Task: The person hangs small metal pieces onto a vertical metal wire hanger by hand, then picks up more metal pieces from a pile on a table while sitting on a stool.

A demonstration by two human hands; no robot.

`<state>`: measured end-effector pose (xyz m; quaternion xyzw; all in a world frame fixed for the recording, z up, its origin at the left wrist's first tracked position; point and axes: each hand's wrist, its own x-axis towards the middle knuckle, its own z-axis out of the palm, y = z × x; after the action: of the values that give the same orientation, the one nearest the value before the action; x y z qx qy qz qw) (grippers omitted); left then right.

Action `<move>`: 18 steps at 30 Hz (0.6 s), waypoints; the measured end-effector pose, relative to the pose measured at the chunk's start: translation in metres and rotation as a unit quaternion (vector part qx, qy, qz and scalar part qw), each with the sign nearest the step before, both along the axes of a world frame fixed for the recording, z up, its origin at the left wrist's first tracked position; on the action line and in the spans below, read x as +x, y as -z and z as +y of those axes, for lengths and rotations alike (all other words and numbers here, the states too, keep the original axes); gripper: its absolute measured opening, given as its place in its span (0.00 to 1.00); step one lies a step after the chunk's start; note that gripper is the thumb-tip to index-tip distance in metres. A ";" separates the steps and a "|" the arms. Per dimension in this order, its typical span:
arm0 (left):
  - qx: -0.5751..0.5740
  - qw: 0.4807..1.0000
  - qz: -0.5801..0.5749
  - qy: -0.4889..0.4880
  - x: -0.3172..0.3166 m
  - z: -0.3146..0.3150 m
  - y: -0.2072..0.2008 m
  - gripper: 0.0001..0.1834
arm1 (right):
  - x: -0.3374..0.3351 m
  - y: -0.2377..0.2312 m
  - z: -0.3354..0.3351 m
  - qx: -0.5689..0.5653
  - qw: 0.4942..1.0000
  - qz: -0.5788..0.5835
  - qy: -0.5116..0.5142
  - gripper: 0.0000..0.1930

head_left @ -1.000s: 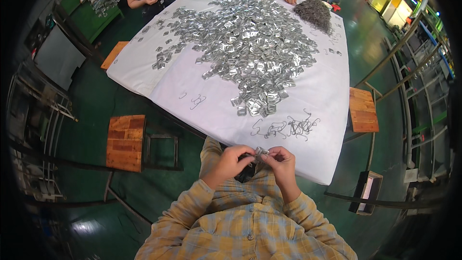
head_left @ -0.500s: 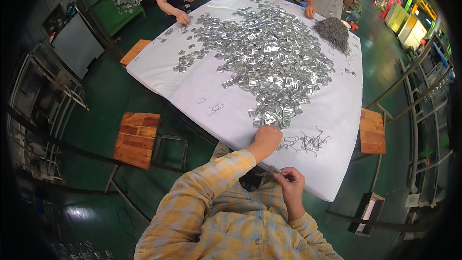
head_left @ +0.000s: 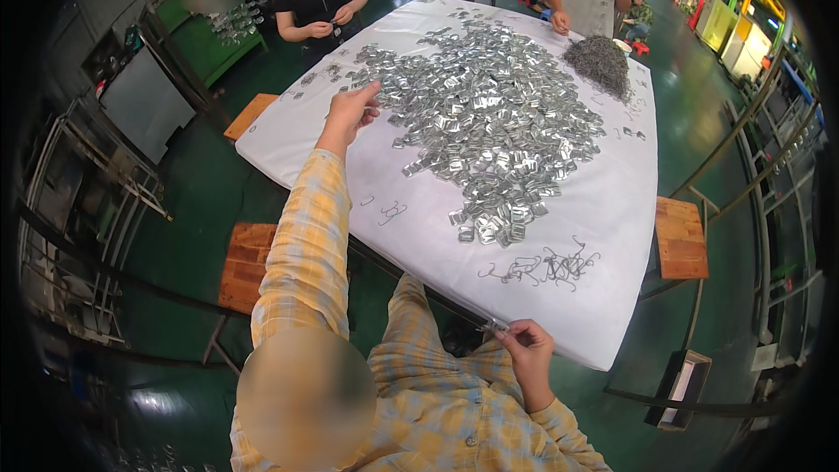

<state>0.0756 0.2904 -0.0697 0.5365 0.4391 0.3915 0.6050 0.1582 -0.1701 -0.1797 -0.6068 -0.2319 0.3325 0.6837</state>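
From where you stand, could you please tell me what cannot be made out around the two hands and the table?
- Head view: whatever the right hand pinches at the table edge is too small to identify.
- Whether the left hand touches the pile of metal pieces: fingertips too small.
- Single pieces in the dark heap: too small.
- Lower left: a blurred patch hides the sleeve.

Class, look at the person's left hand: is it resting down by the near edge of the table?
No. The left hand is stretched far out over the white table, at the edge of the heap of shiny metal pieces.
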 end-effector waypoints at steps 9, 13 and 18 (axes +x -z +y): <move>0.128 0.935 0.156 0.290 0.030 -0.119 0.062 0.11 | 0.003 0.006 -0.007 -0.024 0.998 -0.054 -0.008 0.08; 0.141 0.906 0.189 0.352 0.038 -0.176 0.104 0.11 | 0.002 0.000 -0.006 -0.014 0.995 -0.092 -0.020 0.07; 0.387 0.829 0.184 0.359 0.057 -0.245 0.121 0.08 | -0.001 -0.005 -0.012 -0.017 0.998 -0.056 -0.020 0.08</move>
<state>0.1331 0.0455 -0.1902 0.9086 0.1315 0.1788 0.3537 0.1572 -0.1817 -0.1744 -0.6311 -0.2763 0.3152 0.6527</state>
